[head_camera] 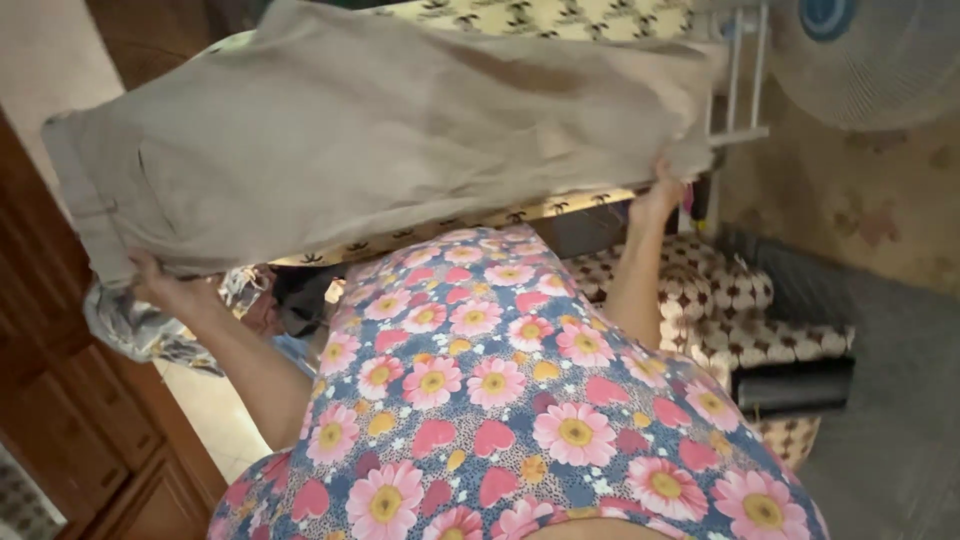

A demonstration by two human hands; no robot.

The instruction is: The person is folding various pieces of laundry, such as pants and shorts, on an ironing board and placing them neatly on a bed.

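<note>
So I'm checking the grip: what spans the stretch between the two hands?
In the head view, only the beige trousers span it, held spread out from the left hand at the waistband to the right hand at the leg end.

One pair of beige trousers point(380, 130), two hands, left point(165, 285) and right point(655, 200), one fan point(880, 60), one black roll point(795, 385), one patterned cushion point(720, 300).

No packages, labels, signs or screens show in this view. Nothing printed or boxed lies among the cloth and furniture. Nothing glows or displays anything either.
</note>
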